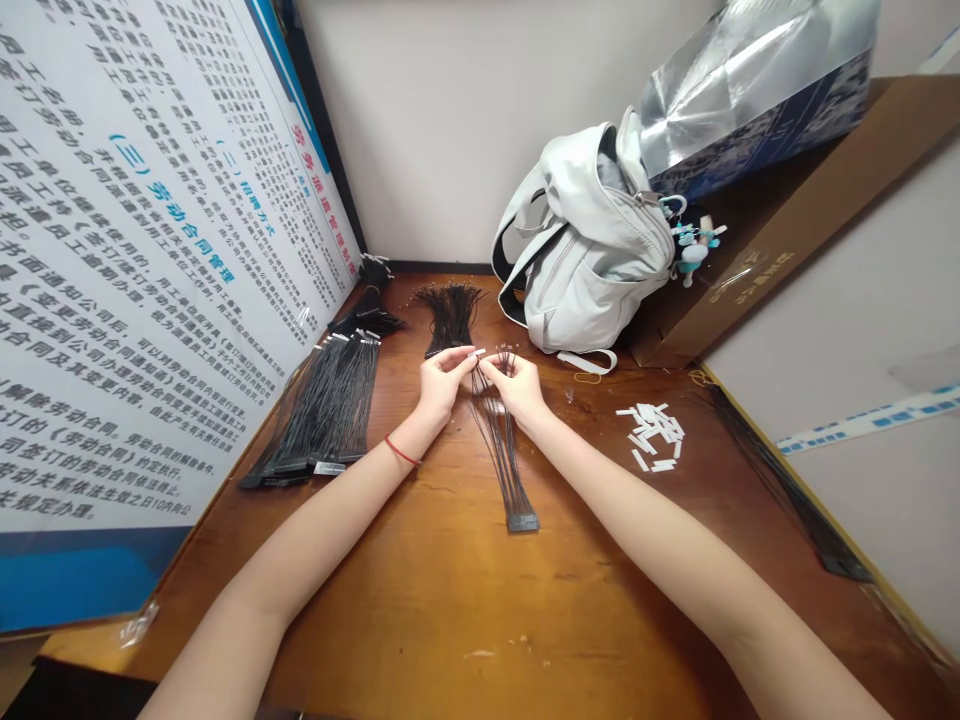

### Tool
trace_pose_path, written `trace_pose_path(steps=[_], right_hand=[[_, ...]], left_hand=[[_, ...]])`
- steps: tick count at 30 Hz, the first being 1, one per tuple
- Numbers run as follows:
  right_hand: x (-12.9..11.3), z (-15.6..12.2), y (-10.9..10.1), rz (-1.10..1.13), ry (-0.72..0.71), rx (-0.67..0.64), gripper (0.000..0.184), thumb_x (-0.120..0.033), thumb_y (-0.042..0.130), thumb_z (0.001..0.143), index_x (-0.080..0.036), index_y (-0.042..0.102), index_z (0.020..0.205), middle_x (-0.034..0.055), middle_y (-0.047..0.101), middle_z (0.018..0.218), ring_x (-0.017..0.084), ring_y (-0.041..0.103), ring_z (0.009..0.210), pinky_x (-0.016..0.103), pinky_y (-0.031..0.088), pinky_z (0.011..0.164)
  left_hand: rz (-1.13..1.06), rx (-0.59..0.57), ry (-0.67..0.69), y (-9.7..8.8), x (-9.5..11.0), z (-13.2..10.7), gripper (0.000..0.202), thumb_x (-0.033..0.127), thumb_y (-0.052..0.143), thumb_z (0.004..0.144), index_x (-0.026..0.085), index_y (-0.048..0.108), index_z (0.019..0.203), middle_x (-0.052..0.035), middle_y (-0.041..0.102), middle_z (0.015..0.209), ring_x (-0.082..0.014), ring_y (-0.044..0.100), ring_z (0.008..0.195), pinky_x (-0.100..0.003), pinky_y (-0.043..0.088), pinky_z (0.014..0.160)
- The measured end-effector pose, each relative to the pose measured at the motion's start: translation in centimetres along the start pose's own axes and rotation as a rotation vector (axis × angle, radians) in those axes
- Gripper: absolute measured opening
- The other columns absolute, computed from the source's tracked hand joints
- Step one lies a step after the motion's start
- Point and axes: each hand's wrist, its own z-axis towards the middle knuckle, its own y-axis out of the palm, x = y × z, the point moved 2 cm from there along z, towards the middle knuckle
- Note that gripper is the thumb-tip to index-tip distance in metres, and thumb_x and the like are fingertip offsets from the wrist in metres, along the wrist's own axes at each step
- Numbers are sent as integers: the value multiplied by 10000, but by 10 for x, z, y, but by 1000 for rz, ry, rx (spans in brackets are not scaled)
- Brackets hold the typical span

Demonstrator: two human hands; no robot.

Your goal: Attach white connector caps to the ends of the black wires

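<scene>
My left hand [444,383] pinches a small white connector housing [477,353] between its fingertips, and a red string band [402,451] circles that wrist. My right hand [514,388] holds the loose wire ends of a black wire harness [495,440]. Its black multi-pin connector [523,522] lies on the wooden table [450,600] below my hands. The two hands nearly touch at the fingertips. Beyond them lies a bundle of black wires [450,315], and several finished harnesses [322,410] lie to the left. A pile of white connector housings [652,435] sits to the right.
A printed Chinese notice board [150,250] leans along the table's left side. A pale grey backpack [589,250] and a silver bag [750,90] stand at the back right beside a cardboard box [757,230]. More black wires [787,490] lie along the right edge.
</scene>
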Motion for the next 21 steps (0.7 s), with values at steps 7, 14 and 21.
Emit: trace_pose_path(steps=[7,14,21], right_hand=[[-3,-2,1,0,2,-3,293,-411,726,594,-163,588,666,11,600,674,136,543,623,270,455,638],[-4,-2,1,16,5,4,282,-395,726,600,-160,584,664,1,581,649,122,520,589,255,435,594],[-4,-3,2,23,-10,5,296,-410,709,599,-156,580,677,0,577,655,119,517,595,250,435,599]], left_hand=[[-18,-10,-5,-1,0,0,253,207,756,555,132,686,787,-72,697,850,-164,637,816,-316,475,834],[0,-13,16,-1,-2,1,271,240,761,559,130,686,795,-77,698,858,-168,638,824,-323,470,852],[16,-47,25,-1,-1,2,309,286,772,543,134,691,799,-81,700,868,-183,640,836,-353,461,877]])
